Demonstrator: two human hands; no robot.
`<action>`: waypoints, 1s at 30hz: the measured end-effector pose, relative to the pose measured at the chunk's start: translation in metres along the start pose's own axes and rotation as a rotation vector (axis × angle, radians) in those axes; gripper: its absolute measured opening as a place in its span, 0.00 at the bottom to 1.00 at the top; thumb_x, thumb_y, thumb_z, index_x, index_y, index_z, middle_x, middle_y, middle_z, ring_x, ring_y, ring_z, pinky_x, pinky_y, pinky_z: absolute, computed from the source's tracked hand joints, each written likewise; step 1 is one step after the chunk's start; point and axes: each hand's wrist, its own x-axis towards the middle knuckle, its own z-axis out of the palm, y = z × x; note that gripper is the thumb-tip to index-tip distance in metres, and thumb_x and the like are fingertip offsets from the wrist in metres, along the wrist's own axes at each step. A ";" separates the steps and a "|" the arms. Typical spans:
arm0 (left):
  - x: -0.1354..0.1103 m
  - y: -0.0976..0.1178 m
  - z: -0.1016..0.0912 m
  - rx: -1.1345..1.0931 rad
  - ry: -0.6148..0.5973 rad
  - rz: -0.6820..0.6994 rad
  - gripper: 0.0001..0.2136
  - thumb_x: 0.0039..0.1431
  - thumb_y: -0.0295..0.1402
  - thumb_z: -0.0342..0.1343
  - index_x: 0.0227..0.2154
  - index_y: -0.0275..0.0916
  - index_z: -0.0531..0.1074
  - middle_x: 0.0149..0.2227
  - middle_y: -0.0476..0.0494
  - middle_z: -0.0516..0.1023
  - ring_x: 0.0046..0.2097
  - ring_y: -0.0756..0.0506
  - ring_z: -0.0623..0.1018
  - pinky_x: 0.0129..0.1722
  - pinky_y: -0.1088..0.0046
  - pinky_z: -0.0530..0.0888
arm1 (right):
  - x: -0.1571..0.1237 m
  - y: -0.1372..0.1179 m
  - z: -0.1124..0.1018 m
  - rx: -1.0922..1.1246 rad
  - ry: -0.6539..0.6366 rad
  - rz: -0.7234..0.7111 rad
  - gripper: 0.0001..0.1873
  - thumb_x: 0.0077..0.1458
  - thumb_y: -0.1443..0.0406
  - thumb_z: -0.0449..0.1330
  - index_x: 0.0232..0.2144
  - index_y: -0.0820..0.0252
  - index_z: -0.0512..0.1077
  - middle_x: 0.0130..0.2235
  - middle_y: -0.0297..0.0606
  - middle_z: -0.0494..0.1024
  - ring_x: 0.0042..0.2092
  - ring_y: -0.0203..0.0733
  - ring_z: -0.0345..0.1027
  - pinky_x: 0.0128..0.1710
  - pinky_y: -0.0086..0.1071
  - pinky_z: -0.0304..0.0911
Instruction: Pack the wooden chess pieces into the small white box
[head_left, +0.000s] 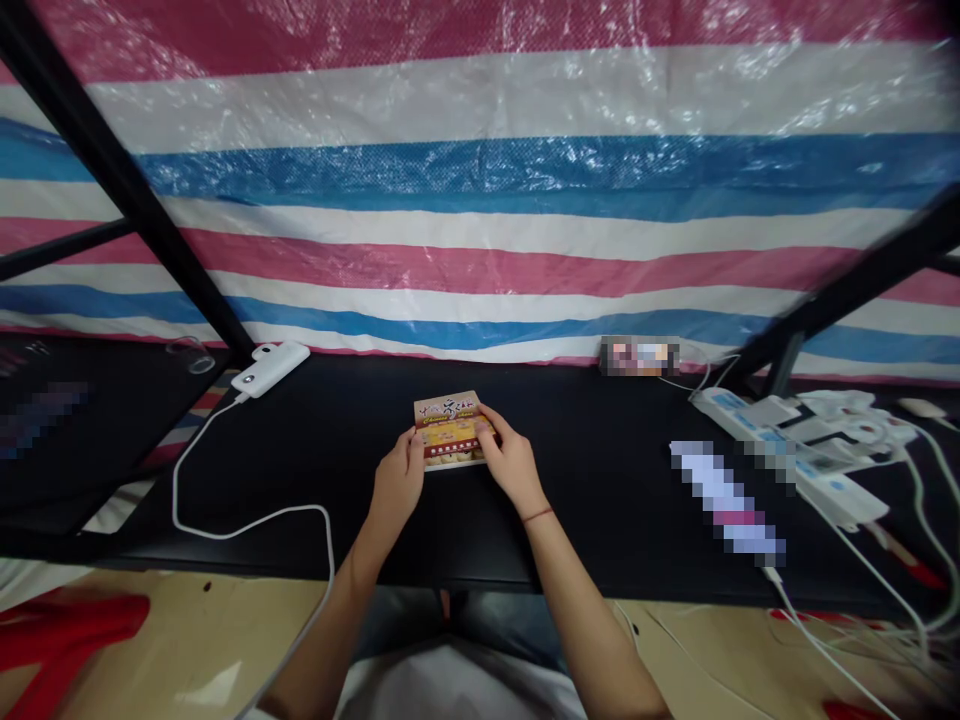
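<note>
Head view, left hand (pixel 400 478), right hand (pixel 513 464), each grip clamped on opposite sides of printed box (pixel 451 431)

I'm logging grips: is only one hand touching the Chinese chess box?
No, the left hand and right hand hold opposite sides of the Chinese chess box.

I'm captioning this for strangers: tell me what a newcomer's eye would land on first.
Probably the shiny sheet, striped red, white and blue, that fills the background behind the black table. Next, the small printed box near the table's middle, held between the left hand and the right hand.
</note>
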 end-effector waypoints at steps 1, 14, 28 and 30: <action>0.000 0.000 0.001 0.055 -0.004 0.013 0.20 0.67 0.42 0.41 0.50 0.38 0.71 0.36 0.40 0.81 0.39 0.40 0.81 0.40 0.63 0.75 | 0.001 0.000 -0.001 -0.080 -0.016 -0.006 0.20 0.59 0.57 0.53 0.51 0.51 0.73 0.41 0.40 0.81 0.40 0.49 0.75 0.40 0.37 0.68; -0.001 0.013 -0.009 0.608 -0.183 0.049 0.17 0.67 0.40 0.42 0.48 0.35 0.69 0.34 0.37 0.81 0.36 0.41 0.81 0.34 0.70 0.71 | -0.006 0.002 -0.016 -0.516 -0.270 -0.072 0.22 0.63 0.59 0.47 0.56 0.57 0.65 0.31 0.42 0.80 0.29 0.47 0.74 0.28 0.31 0.58; -0.003 0.008 -0.016 0.348 -0.263 -0.018 0.14 0.66 0.38 0.45 0.47 0.36 0.68 0.39 0.40 0.80 0.39 0.44 0.80 0.39 0.70 0.72 | -0.017 0.001 -0.024 -0.291 -0.356 0.004 0.24 0.62 0.54 0.47 0.56 0.57 0.63 0.28 0.34 0.76 0.29 0.45 0.72 0.30 0.31 0.61; -0.004 0.007 -0.015 0.323 -0.244 -0.001 0.14 0.65 0.38 0.45 0.47 0.36 0.68 0.39 0.40 0.79 0.39 0.44 0.79 0.40 0.70 0.72 | -0.018 0.002 -0.023 -0.289 -0.358 0.006 0.24 0.62 0.54 0.47 0.57 0.56 0.62 0.29 0.34 0.76 0.30 0.44 0.72 0.31 0.31 0.61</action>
